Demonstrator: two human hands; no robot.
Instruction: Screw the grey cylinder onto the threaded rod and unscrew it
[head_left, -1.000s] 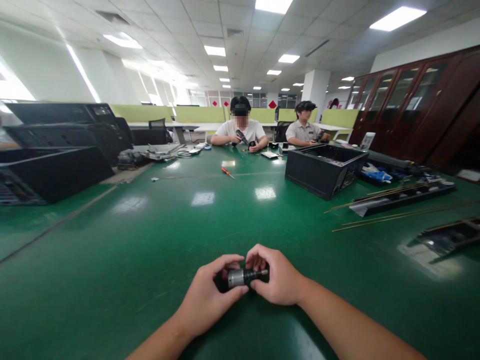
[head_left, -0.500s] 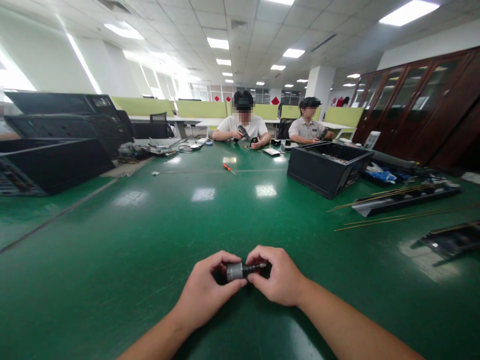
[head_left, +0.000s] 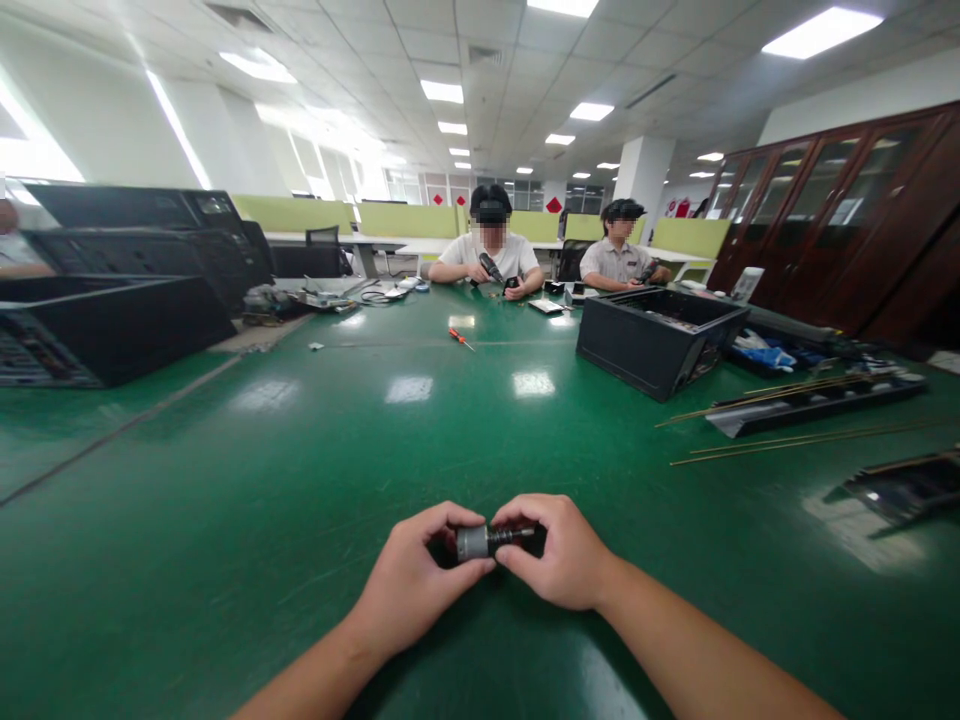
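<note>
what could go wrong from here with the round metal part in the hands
1. The metal part is cylindrical, so if the grip of the left hand loosened it might drop and roll on the smooth green table.
2. Fingertips of the right hand sit close to the part's dark ridged section, so a sudden twist could perhaps pinch skin.
3. Thin rods lie loose at the right; a wide sweep of the right arm might knock them.

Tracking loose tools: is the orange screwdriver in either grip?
No, the screwdriver lies on the green table, while the left grip and right grip both hold the metal part.
</note>
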